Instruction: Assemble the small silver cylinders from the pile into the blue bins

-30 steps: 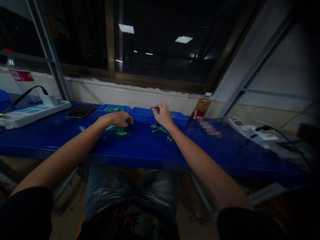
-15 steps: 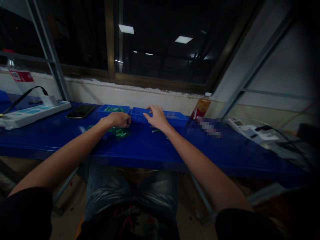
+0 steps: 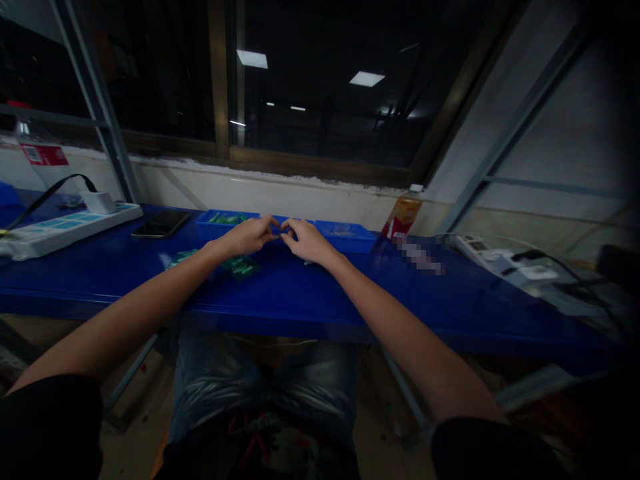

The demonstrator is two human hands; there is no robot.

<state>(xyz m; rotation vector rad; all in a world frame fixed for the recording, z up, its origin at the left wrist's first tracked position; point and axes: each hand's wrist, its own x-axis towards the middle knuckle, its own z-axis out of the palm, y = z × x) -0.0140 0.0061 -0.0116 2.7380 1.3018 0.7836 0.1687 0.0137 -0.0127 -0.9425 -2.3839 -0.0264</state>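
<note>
Curling your left hand [image 3: 251, 236] and right hand [image 3: 306, 241] in front of the middle bin [image 3: 309, 225], you hold fingertips close together; I cannot tell whether they pinch anything. Green pieces [image 3: 243, 267] lie left of that bin, nearer you.

Dim, right edge falling to black, wide-angle stretch at sides. White light panels [image 3: 367, 79] glare in dark window [image 3: 320, 137]; faint sheen on blue table [image 3: 310, 300]. Green pieces [image 3: 241, 266] look soft, pixelated patch [image 3: 421, 257] at right.
</note>
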